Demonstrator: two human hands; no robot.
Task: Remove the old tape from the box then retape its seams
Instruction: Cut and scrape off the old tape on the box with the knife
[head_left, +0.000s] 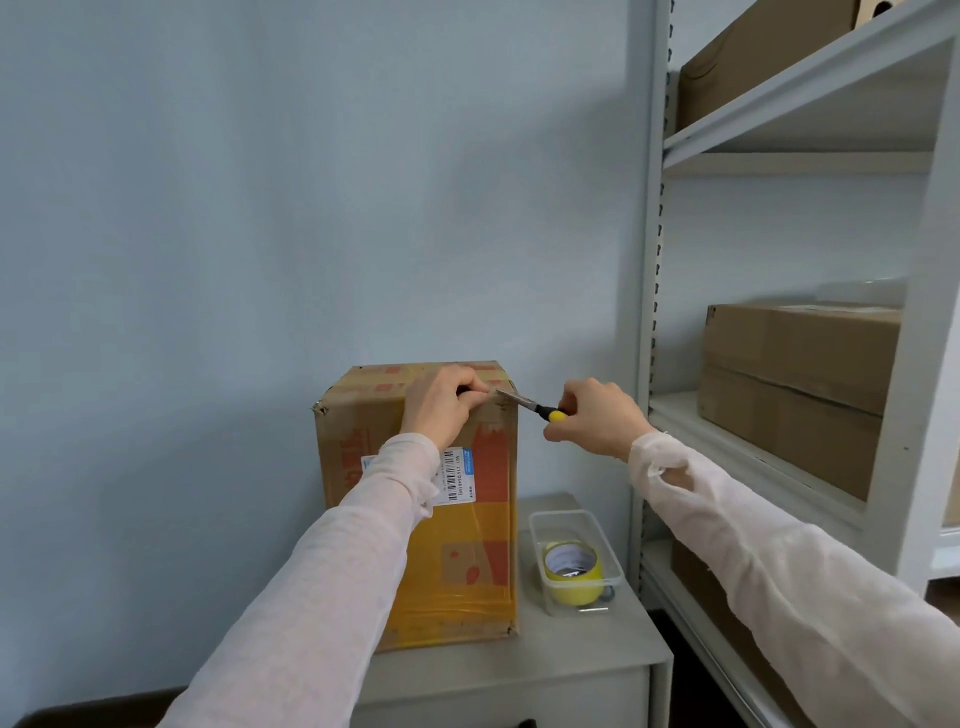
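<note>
While the tall brown cardboard box stands upright on the grey cabinet top, long axis vertical, both hands are at its top front edge. The box is against the pale blue wall, front face toward the camera. A white barcode label sits mid-face, turned sideways. Yellowish translucent old tape bands the lower front.

Left hand: on the top front edge, fingers curled over it, gripping there. Can't tell if a tape end is pinched under the fingertips.

Right hand: off the box's right side, fingers wrapped round the yellow-and-black-handled utility knife. Knife's long axis runs near horizontal, left-right, blade end slightly higher. The blade points left, with its tip at the box's top right front corner, just beside the left fingertips. Handle end is hidden in the fist.

Both arms are in pale pink sleeves.

A clear rectangular plastic tub is on the cabinet just right of the box, not touching it. Inside is a yellow tape roll, tilted, with its hole facing up and toward the camera.

A grey metal shelving rack stands at right, with more brown cartons on its shelves.
</note>
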